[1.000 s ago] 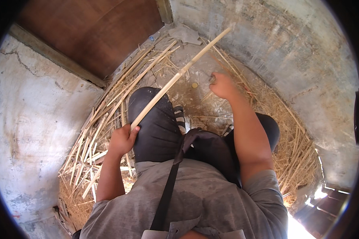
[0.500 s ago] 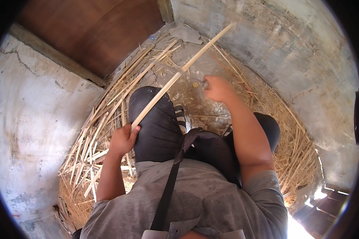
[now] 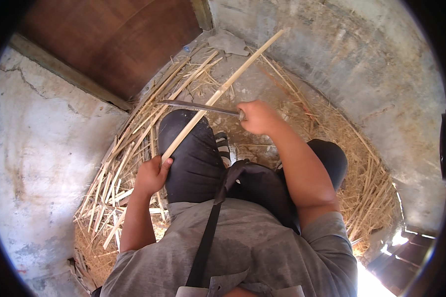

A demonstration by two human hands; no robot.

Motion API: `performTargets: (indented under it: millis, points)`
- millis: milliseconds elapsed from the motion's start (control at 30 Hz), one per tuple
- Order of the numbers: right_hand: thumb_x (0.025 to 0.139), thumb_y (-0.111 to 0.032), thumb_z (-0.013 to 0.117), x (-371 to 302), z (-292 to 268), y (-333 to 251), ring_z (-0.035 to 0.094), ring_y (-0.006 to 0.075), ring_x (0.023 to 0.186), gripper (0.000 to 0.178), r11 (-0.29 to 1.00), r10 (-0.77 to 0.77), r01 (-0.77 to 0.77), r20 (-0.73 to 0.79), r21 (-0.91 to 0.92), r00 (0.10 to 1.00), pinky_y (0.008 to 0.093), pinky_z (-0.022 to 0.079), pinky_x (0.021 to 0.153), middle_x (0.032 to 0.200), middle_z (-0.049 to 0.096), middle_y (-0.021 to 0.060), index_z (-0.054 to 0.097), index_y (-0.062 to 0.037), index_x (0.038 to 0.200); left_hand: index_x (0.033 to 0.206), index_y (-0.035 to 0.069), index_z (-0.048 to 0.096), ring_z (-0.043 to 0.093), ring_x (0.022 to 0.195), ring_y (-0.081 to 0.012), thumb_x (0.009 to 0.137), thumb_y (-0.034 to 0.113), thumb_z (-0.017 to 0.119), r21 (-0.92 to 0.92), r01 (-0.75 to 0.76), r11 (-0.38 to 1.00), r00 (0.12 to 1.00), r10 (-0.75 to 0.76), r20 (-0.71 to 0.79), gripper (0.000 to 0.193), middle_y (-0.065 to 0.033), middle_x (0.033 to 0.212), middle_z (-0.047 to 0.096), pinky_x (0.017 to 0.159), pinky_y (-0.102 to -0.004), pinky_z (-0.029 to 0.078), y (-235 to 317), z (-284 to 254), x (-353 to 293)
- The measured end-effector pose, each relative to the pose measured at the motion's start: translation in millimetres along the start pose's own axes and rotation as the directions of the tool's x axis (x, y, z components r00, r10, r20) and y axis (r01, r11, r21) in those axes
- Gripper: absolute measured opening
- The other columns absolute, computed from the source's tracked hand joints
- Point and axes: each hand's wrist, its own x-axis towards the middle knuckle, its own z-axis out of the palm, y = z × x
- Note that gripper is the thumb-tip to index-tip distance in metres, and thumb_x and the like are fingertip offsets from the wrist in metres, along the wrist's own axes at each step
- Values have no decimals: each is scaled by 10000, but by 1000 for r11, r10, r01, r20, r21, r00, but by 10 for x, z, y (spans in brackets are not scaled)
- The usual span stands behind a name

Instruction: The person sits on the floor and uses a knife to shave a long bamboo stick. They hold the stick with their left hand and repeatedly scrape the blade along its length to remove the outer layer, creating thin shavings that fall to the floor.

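Note:
A long pale bamboo strip [image 3: 233,78] slants up from my left side toward the far wall, passing over my left knee. My left hand [image 3: 152,175] is closed round its near end, thumb on top. In my right hand [image 3: 259,118] is the handle of a long dark-bladed knife [image 3: 201,106]. The blade points left and crosses the strip just beyond my knee; whether its edge bites into the strip I cannot tell. A joint shows on the strip a little above the blade.
Split bamboo strips [image 3: 120,171] lie heaped along the left wall. Shavings and more strips [image 3: 364,198] cover the floor at the right. Stained walls [image 3: 342,54] close in on both sides, with a brown wooden panel [image 3: 119,42] at the far left. A flat grey piece [image 3: 229,43] lies in the far corner.
My right hand has shifted left and slightly nearer. The knife's blade, hard to make out before, now lies across the strip. My left hand has hardly moved.

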Motion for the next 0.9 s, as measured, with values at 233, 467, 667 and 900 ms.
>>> performTargets:
  millis: [233, 467, 667, 900]
  points:
    - [785, -180, 667, 15, -51, 802, 661, 428, 1061, 411, 912, 407, -373, -274, 171, 871, 496, 534, 909, 1124, 696, 246, 686, -57, 1177, 812, 0, 595, 638, 711, -485, 1019, 523, 550, -14, -29, 999, 1000, 29, -3, 565, -257, 682, 622, 646, -528, 493, -9, 14, 44]
    - [786, -168, 654, 5, 16, 187, 663, 432, 1053, 407, 986, 168, -167, -83, 24, 982, 501, 533, 919, 1091, 705, 248, 684, -50, 1175, 806, 0, 594, 638, 701, -476, 1015, 536, 553, -41, 18, 999, 1000, -17, 17, 577, -251, 675, 621, 637, -518, 492, 6, -3, 27]
    - [790, -186, 665, -9, -58, 43, 656, 425, 1086, 445, 994, 102, -102, 8, 33, 995, 488, 525, 930, 1135, 698, 247, 670, -43, 1211, 811, -2, 593, 640, 714, -482, 1012, 537, 556, -16, -17, 1000, 999, 16, -28, 576, -258, 691, 627, 646, -526, 492, -19, 23, 5]
    - [791, -188, 665, -3, -103, 698, 652, 425, 1098, 462, 929, 364, -341, -200, 142, 910, 472, 522, 938, 1155, 696, 247, 663, -23, 1223, 792, -8, 579, 633, 692, -490, 1014, 530, 555, -10, -33, 999, 999, 33, -19, 582, -265, 671, 615, 629, -529, 491, -14, 11, 34]
